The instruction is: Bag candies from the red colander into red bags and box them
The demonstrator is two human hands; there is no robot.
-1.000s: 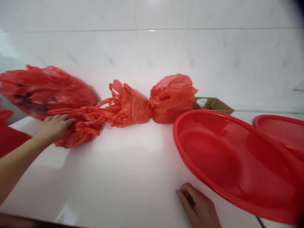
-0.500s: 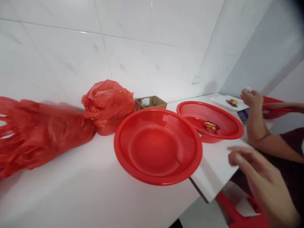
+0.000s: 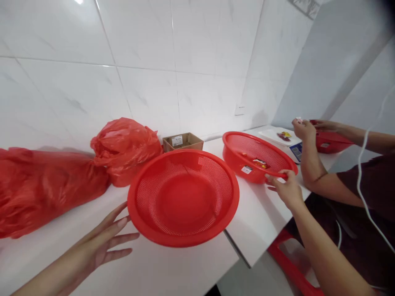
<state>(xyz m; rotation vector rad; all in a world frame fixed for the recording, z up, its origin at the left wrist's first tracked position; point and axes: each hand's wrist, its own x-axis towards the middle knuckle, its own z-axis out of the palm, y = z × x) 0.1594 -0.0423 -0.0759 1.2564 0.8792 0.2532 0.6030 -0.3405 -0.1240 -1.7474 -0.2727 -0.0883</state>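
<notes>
In the middle stands an empty red plastic colander with mesh sides. My left hand is beside its left rim, fingers spread, thumb and fingertips near or touching the edge. To the right is a second red colander, tilted, with a white label on its outer wall. Several small red and yellow packets lie inside it. My right hand pinches the near right rim of this second colander, thumb and fingers on either side of the edge.
Two red plastic bags lie along the wall behind an open cardboard box's left. A co-worker's hand holds something small near a scale and another red basket. A red stool stands below the table edge.
My left hand has come into view beside the middle colander. My right hand has reached forward and taken hold of the right colander's rim, which now sits more tilted. The view has shifted.
</notes>
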